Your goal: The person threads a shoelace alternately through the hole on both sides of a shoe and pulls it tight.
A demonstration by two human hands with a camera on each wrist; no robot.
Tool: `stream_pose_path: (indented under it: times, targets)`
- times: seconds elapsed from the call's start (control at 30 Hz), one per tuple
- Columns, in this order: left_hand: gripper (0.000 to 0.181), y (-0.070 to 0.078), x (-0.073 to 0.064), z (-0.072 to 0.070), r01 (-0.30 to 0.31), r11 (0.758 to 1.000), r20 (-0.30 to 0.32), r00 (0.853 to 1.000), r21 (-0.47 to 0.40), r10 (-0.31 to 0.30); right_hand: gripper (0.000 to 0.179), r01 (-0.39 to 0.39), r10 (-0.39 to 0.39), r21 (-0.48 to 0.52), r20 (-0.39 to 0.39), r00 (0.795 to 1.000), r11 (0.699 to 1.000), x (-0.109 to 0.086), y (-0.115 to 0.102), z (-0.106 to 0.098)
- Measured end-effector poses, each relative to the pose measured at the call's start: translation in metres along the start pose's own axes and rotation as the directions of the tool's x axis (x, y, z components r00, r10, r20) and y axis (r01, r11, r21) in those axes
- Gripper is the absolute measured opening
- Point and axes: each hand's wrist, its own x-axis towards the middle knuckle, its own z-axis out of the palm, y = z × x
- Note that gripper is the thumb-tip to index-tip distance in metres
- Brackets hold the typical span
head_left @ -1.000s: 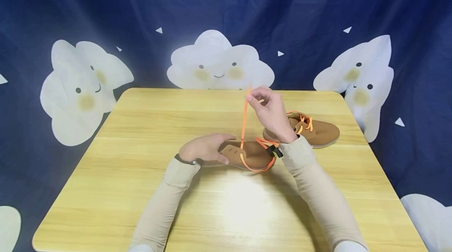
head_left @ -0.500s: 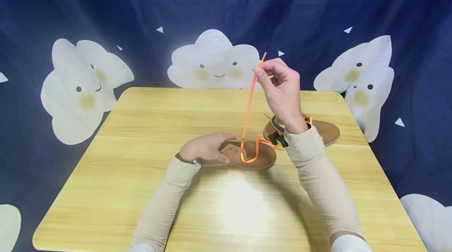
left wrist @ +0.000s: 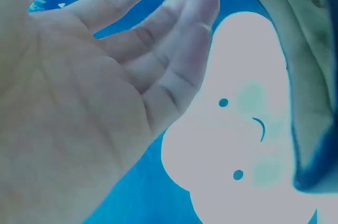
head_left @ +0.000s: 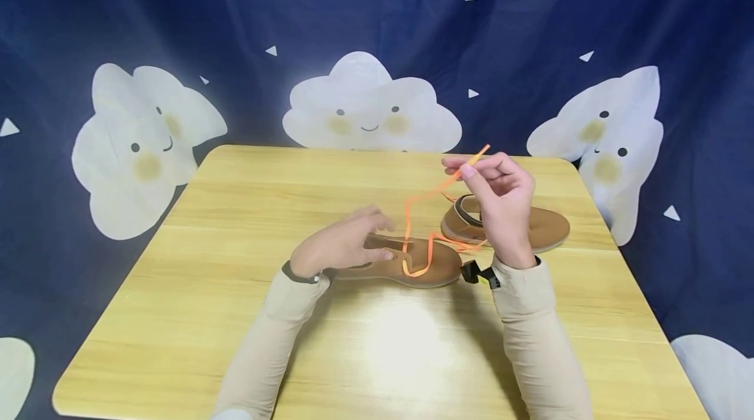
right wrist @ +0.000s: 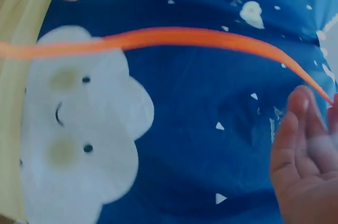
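Note:
A brown shoe lies in the middle of the table, toe to the right. From its eyelets rises an orange shoelace, slack and bent on its way up. My right hand pinches that lace near its tip, above and right of the shoe; the strand also arcs across the right wrist view. Over the shoe's heel end hovers my left hand, fingers loosely bent and thumb near the eyelet flap. The left wrist view shows the left palm with nothing in it.
A second brown shoe stands behind and to the right, partly hidden by the right hand. Another length of orange lace trails toward it. The wooden table ends before a blue curtain printed with clouds.
My right hand rose with the lace, then came down and to the right, and the lace went slack. The left hand's fingers have lifted off the near shoe.

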Motion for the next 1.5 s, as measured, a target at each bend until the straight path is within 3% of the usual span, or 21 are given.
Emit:
stream_pose_path:
  times: [0.13,0.27,0.43,0.57,0.87,0.93,1.1,1.27,1.5]
  targets:
    - [0.018,0.003,0.001,0.001,-0.005,1.000,0.010,1.000,-0.024,0.005,0.014,0.000,-0.005,0.205,0.024,1.000,0.979,0.000,-0.003,-0.006]
    - [0.013,0.002,0.005,0.005,0.002,1.000,0.059,0.998,-0.005,-0.001,0.019,-0.034,0.018,0.239,0.068,0.998,0.970,0.002,-0.006,-0.012]
    - [0.012,0.001,0.009,0.010,-0.003,1.000,0.104,0.995,0.029,0.000,0.027,-0.159,0.150,0.060,0.132,0.980,0.985,0.000,-0.009,-0.020]
    - [0.013,0.001,0.010,0.010,0.001,1.000,0.109,0.994,0.023,-0.004,0.021,-0.233,0.254,-0.125,0.190,0.948,0.964,-0.002,-0.013,-0.025]
    - [0.016,0.001,0.010,0.010,-0.015,0.999,0.109,0.994,0.034,0.011,0.004,-0.211,0.313,-0.370,0.243,0.918,0.905,-0.002,-0.017,-0.028]
    - [0.015,0.000,0.010,0.010,-0.018,0.999,0.112,0.994,0.035,0.014,0.003,-0.189,0.328,-0.448,0.256,0.909,0.874,-0.002,-0.017,-0.028]
    - [0.012,-0.002,0.011,0.011,-0.026,0.999,0.120,0.993,0.028,0.022,0.008,-0.103,0.398,-0.662,0.312,0.863,0.742,-0.007,-0.015,-0.024]
    - [0.017,-0.002,0.011,0.010,-0.027,1.000,0.124,0.992,0.008,0.026,0.015,0.011,0.474,-0.789,0.380,0.794,0.614,-0.012,-0.013,-0.017]
    - [0.022,-0.003,0.013,0.011,-0.038,0.999,0.118,0.992,0.013,0.036,0.020,0.198,0.586,-0.877,0.445,0.677,0.437,-0.018,-0.002,-0.004]
